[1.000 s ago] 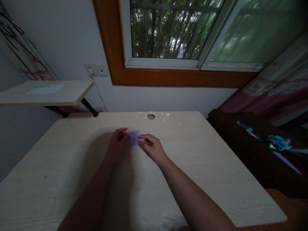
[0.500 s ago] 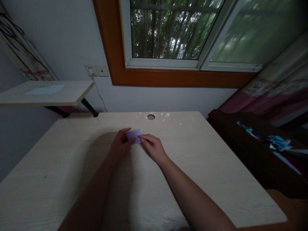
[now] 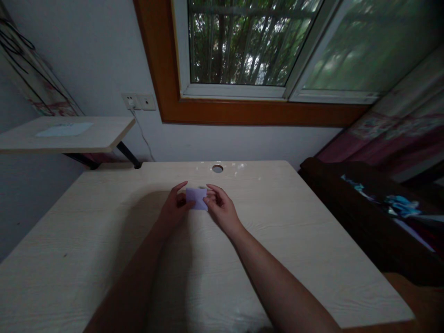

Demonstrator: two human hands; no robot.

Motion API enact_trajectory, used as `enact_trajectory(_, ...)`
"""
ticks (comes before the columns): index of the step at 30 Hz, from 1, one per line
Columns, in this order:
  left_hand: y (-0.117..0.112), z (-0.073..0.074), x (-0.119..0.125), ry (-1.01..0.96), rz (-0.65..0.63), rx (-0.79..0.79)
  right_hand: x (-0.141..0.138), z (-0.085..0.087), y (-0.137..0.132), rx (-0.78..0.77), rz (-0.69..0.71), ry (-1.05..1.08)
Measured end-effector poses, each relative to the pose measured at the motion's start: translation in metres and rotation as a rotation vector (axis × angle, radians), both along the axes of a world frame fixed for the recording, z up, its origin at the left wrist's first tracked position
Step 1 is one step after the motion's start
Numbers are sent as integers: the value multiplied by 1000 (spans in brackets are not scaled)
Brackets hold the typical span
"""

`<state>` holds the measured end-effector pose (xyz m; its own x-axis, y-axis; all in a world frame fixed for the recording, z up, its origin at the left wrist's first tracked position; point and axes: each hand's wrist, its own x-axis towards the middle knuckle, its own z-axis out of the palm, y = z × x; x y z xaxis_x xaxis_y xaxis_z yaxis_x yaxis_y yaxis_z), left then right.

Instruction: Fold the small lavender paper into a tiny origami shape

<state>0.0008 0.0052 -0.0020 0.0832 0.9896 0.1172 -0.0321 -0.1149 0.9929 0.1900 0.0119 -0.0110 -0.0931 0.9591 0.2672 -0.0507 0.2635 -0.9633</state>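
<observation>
A small pale purple piece of paper (image 3: 196, 198) is held upright just above the light wooden desk (image 3: 294, 231), a little in front of the round cable hole. My left hand (image 3: 175, 208) pinches its left edge with thumb and fingers. My right hand (image 3: 220, 209) pinches its right edge, the other fingers curled above it. Both forearms reach in from the bottom of the view.
A cable hole (image 3: 217, 168) sits near the desk's far edge. A raised side shelf (image 3: 65, 133) with a sheet on it stands at the left. Behind are a wall socket (image 3: 138, 101) with a cord and a window (image 3: 249, 46). A dark piece of furniture (image 3: 364, 208) borders the right.
The purple paper has been turned from lying tilted between my fingers to standing up facing me. Both hands shifted slightly forward and now grip it on each side.
</observation>
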Motion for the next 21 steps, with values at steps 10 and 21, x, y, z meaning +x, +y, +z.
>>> enact_trajectory(10, 2, 3, -2, -39, 136, 39, 0, -5, 1, -4, 29, -3)
enact_trajectory(21, 1, 6, -1, -42, 160, 1, 0, 0, -2, 9, 57, -62)
